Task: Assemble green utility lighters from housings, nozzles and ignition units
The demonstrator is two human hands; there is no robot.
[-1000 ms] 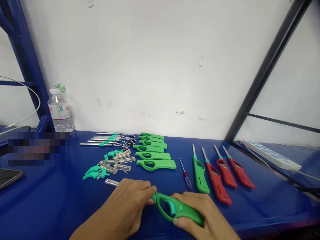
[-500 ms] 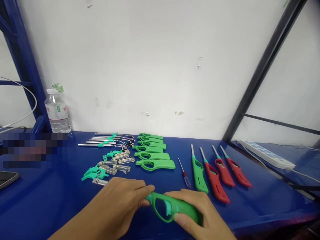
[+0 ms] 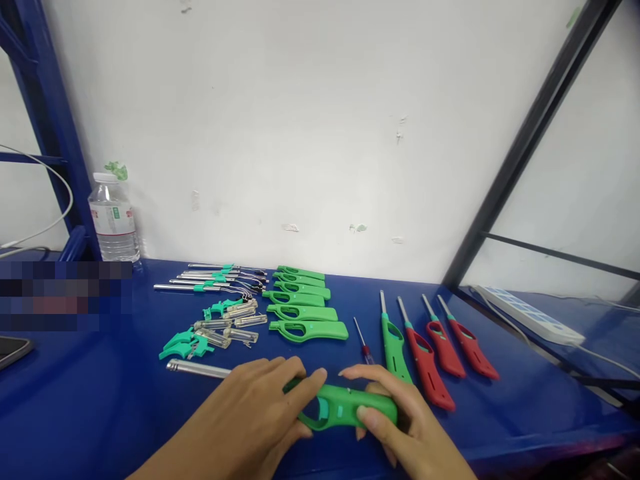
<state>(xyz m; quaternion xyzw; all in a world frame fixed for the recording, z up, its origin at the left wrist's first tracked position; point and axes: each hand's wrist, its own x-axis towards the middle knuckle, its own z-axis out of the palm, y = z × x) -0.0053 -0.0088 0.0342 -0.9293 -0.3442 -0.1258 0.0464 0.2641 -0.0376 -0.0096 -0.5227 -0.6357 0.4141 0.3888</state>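
Observation:
A green long-nosed gas lighter [image 3: 350, 403] lies across both hands, its metal tube [image 3: 197, 368] pointing left. My left hand [image 3: 253, 407] is closed around the front of the body, by the trigger loop, and hides part of it. At the handle end, my right hand [image 3: 407, 423] grips with the thumb on the near side and fingers over the far side. Beyond the hands lie several green lighter shells [image 3: 310, 330]. Left of those are clear fuel tanks [image 3: 245, 335], teal trigger parts [image 3: 183, 343] and metal tubes with wires [image 3: 183, 287].
Right of the shells lie a small screwdriver [image 3: 364, 343], a whole green lighter [image 3: 395, 350] and several red lighters [image 3: 433, 373]. A water bottle [image 3: 114, 223] stands back left, a phone [image 3: 13, 350] at the left edge, and a white power strip [image 3: 530, 315] at right.
My left hand has shifted right onto the lighter's loop and front. The lighter has turned more level, and more of its tube shows left of my hand.

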